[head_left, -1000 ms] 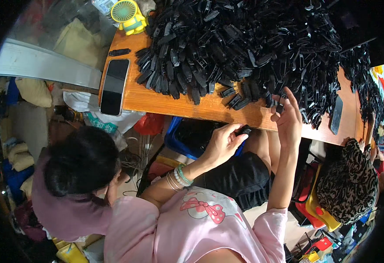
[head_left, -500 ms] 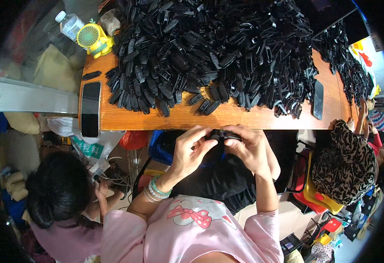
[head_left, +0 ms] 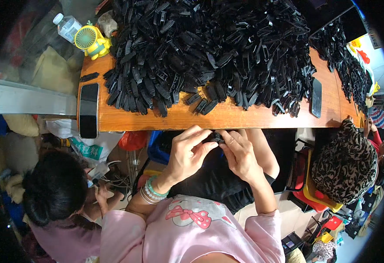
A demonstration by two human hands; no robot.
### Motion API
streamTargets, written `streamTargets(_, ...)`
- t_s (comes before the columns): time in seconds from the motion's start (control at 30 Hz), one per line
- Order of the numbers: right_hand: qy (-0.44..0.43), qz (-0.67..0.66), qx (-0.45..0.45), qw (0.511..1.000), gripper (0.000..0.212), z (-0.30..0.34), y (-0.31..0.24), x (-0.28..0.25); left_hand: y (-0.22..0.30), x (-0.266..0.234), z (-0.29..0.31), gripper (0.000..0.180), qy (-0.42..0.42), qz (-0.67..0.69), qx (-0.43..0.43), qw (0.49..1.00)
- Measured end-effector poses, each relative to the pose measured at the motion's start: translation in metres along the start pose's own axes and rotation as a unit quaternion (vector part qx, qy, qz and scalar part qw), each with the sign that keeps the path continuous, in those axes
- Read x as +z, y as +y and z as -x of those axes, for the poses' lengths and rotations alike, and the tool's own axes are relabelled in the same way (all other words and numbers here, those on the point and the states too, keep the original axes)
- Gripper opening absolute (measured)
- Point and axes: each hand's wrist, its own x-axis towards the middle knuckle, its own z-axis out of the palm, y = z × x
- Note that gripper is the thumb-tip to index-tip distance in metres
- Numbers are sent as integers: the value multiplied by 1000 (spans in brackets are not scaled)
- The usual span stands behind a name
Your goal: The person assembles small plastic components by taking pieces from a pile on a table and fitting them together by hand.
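Just off the near edge of the table, both hands pinch one small black plastic part (head_left: 217, 138). My left hand (head_left: 187, 154) grips its left side between thumb and fingers. From the right, my right hand (head_left: 243, 157) closes on it with thumb and fingertips. Most of the part is hidden by the fingers, so its exact kind cannot be made out. Beyond the hands, a large heap of similar long black plastic pieces (head_left: 170, 57) covers much of the wooden table (head_left: 157, 122). A few pieces (head_left: 207, 105) lie at the heap's front edge.
A phone (head_left: 89, 111) lies at the table's left end beside a single black piece (head_left: 90, 76), a yellow hand fan (head_left: 91, 41) and a plastic bottle (head_left: 68, 27). Another dark phone (head_left: 316, 98) lies at right. People sit on both sides; a blue bin (head_left: 157, 149) is below.
My right hand has shifted left and its fingers have drawn in, so less of the black part shows. The left hand keeps its pinch. The person at right has leaned forward.
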Motion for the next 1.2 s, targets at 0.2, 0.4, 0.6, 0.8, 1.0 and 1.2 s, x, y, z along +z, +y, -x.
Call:
streamTargets(0.2,59,41,1,997,40,-3,-5,3,8,13,-1,28,10,147,-88,985)
streamTargets(0.4,26,-154,166,974,30,0,-9,-2,-7,4,11,30,-12,304,-182,935)
streamTargets(0.6,57,-136,87,985,26,6,9,5,-13,-3,4,26,-85,320,-206,921)
streamTargets(0.8,18,-94,114,989,13,-26,37,-2,-45,-17,-27,15,75,-136,34,987)
streamTargets(1.0,253,135,126,949,7,-98,72,-16,-58,-3,-52,22,14,-364,25,931)
streamTargets(1.2,222,227,140,938,13,-111,82,-15,-57,-3,-52,20,31,-357,12,934)
